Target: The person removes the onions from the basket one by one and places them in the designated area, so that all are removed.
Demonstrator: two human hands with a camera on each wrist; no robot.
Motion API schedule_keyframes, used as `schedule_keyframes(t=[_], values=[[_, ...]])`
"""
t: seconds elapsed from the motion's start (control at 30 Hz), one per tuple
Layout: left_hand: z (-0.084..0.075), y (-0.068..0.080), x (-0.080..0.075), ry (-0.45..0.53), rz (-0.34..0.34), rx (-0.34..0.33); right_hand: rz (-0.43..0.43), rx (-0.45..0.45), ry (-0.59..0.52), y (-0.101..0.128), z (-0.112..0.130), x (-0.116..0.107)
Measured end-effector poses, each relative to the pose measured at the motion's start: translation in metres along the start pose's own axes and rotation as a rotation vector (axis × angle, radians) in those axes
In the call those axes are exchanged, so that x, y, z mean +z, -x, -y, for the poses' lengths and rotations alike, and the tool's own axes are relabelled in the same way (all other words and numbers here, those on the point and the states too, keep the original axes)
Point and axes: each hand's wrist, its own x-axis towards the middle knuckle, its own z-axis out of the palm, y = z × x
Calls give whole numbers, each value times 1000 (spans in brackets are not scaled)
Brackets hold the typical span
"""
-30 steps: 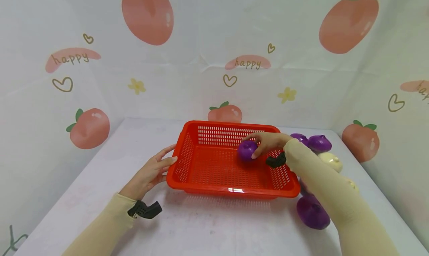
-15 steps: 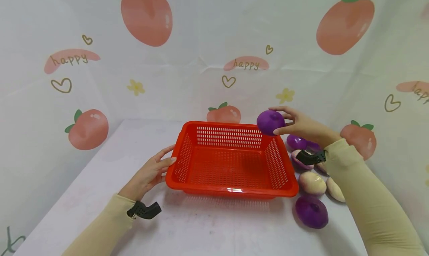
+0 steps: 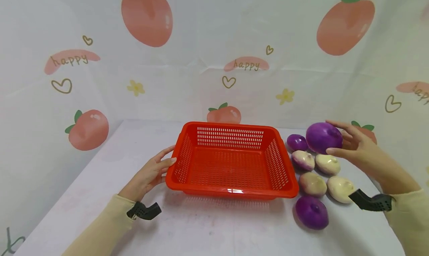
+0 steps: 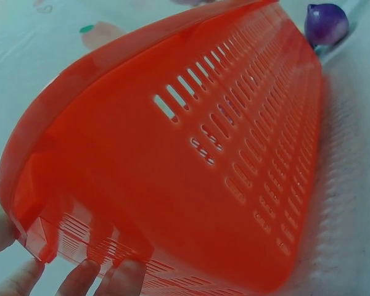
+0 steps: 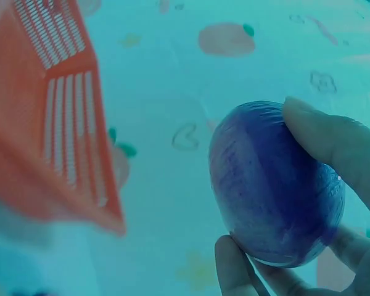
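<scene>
A red slotted plastic basket sits mid-table with nothing inside it. My left hand rests with straight fingers against its left wall; in the left wrist view the fingertips press the basket low at its corner. To the right of the basket, my right hand holds a purple onion in the air above a group of onions. In the right wrist view the fingers and thumb wrap that onion.
Several onions lie on the table right of the basket: a small purple one, a purple-white one, pale ones, and a large purple one nearest me. Printed fabric walls close in the back and sides.
My right hand lifted the purple onion out of the basket, over its right rim, and carried it right, above the onions on the table. The left hand and basket stayed put.
</scene>
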Motion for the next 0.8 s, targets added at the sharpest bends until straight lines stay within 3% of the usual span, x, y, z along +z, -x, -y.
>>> schedule_keyframes(t=[0.1, 0.2, 0.43, 0.63, 0.73, 0.8], values=[[1, -1, 0, -9, -6, -4, -27, -24, -11, 23, -24, 1], [1, -2, 0, -9, -6, -5, -21, -46, -125, 45, -54, 2], [0, 0, 0, 9, -9, 1, -25, 56, -221, 99, -107, 9], [0, 1, 0, 11, -8, 7, -30, 23, -466, 131, -140, 18], [0, 1, 1, 23, -7, 10, -79, 63, -450, 140, -148, 21], [0, 0, 1, 33, -7, 12, -111, 122, -350, 144, -152, 22]])
